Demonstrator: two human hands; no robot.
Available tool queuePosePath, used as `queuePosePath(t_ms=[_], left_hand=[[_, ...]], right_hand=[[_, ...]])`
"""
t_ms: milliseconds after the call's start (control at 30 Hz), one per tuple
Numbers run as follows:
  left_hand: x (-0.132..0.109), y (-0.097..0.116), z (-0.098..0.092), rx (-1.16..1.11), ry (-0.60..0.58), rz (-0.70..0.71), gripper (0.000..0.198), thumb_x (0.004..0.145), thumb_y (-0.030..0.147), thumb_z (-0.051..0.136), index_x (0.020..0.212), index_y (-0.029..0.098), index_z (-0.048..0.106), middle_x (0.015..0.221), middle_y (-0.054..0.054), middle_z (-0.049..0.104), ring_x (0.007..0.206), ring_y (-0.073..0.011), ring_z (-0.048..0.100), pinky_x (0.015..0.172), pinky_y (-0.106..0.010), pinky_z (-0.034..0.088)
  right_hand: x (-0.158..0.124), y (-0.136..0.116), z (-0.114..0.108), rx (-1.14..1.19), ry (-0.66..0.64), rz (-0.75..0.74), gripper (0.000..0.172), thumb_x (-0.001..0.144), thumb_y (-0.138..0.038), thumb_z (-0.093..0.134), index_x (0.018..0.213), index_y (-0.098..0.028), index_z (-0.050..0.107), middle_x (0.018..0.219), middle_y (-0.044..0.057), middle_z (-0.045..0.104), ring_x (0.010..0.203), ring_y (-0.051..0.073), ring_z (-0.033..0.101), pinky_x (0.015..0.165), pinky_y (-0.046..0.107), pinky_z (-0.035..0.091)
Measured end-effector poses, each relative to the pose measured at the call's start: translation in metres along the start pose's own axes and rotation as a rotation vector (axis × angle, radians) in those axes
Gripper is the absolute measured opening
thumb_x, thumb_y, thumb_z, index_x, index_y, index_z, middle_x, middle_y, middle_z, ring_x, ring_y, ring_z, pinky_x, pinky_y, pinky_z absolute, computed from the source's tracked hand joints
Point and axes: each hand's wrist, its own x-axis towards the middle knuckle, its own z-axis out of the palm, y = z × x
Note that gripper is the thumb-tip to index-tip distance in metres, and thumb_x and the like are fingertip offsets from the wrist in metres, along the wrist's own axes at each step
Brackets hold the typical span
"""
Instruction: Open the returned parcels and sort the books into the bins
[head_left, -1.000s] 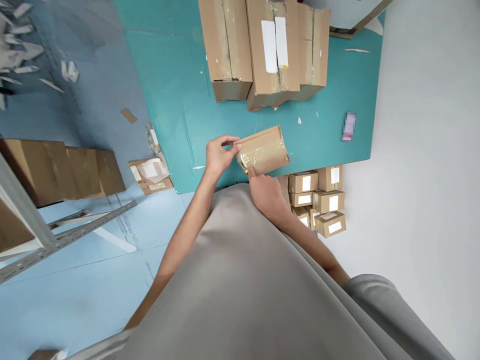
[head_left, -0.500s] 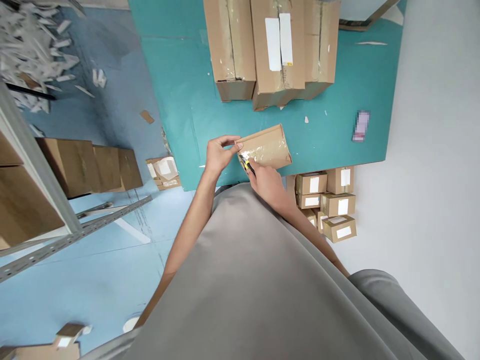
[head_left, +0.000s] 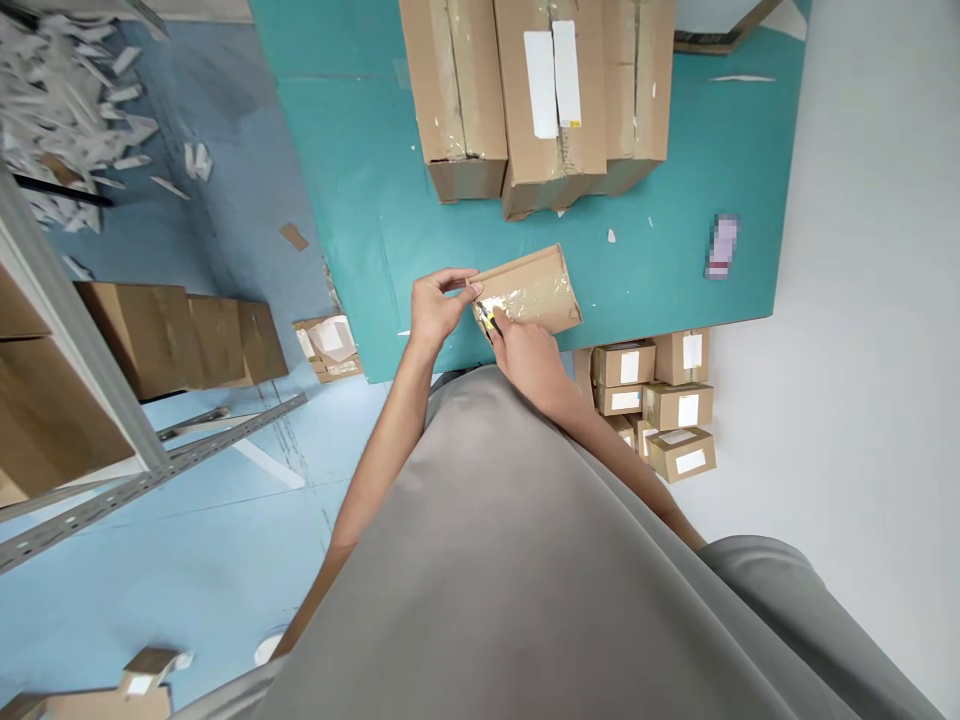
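Observation:
A small cardboard box [head_left: 536, 285] with shiny clear tape on its face lies at a slant by the near edge of the green table [head_left: 360, 210]. My left hand [head_left: 441, 305] pinches its left upper corner between thumb and fingers. Wrapped round a yellow and black utility knife [head_left: 491, 320], my right hand [head_left: 529, 355] rests over the box's lower left part. The knife's tip is at the taped left end, close to my left thumb. Most of the knife's handle is hidden in my right hand.
Three larger taped cardboard boxes [head_left: 555, 160] stand side by side at the table's back. A pixelated object [head_left: 722, 247] lies to the right. Several labelled boxes [head_left: 679, 405] are stacked below the table's right side. A metal shelf [head_left: 90, 510] with cartons stands left; paper scraps [head_left: 67, 110] litter the floor.
The knife in my right hand has shifted slightly up and left along the box's left end. My left hand keeps its hold on the corner. The whole view has moved a little.

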Motion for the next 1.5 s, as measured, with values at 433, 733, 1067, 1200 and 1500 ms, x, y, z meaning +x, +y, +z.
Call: queuePosePath(t_ms=[433,733,1067,1200,1500], left_hand=[[-0.004,0.001,0.005,0.057,0.045,0.026,0.031,0.078,0.037,0.087,0.103,0.020,0.089,0.110,-0.008,0.088,0.103,-0.0270,0.080,0.102,-0.042,0.065],[-0.009,0.003,-0.003,0.066,-0.093,0.089,0.055,0.088,0.058,0.087,0.129,0.020,0.082,0.135,-0.013,0.083,0.129,-0.0306,0.077,0.115,-0.045,0.061],[-0.028,0.002,-0.011,0.146,-0.214,0.166,0.074,0.084,0.030,0.077,0.157,0.023,0.068,0.163,-0.016,0.068,0.150,-0.0327,0.067,0.131,-0.053,0.049],[-0.030,0.021,-0.003,0.264,-0.168,0.240,0.072,0.087,0.031,0.081,0.158,0.025,0.069,0.167,-0.013,0.065,0.160,-0.0364,0.057,0.138,-0.056,0.040],[-0.048,0.036,0.085,0.618,-0.408,0.594,0.067,0.113,0.054,0.058,0.172,0.022,0.054,0.188,-0.014,0.036,0.180,-0.0392,0.017,0.146,-0.067,0.008]], right_hand=[[-0.032,-0.002,0.017,-0.121,-0.117,-0.021,0.056,0.116,-0.013,0.038,0.170,-0.012,0.051,0.123,0.024,0.084,0.118,0.033,0.083,0.098,0.040,0.063],[-0.047,0.012,-0.001,0.010,-0.026,0.063,0.055,0.121,-0.033,0.037,0.175,-0.022,0.046,0.126,0.017,0.085,0.114,0.034,0.081,0.099,0.040,0.059],[-0.021,0.111,0.021,0.153,0.430,0.263,0.057,0.120,-0.035,0.033,0.169,-0.014,0.054,0.154,0.027,0.070,0.138,0.038,0.071,0.110,0.050,0.058],[-0.024,0.117,0.031,0.235,0.429,0.223,0.055,0.119,-0.032,0.035,0.166,-0.013,0.058,0.155,0.025,0.072,0.144,0.035,0.069,0.117,0.048,0.056],[-0.026,0.122,0.040,0.322,0.454,0.123,0.055,0.119,-0.029,0.035,0.166,-0.013,0.059,0.159,0.020,0.072,0.146,0.031,0.069,0.121,0.044,0.055]])
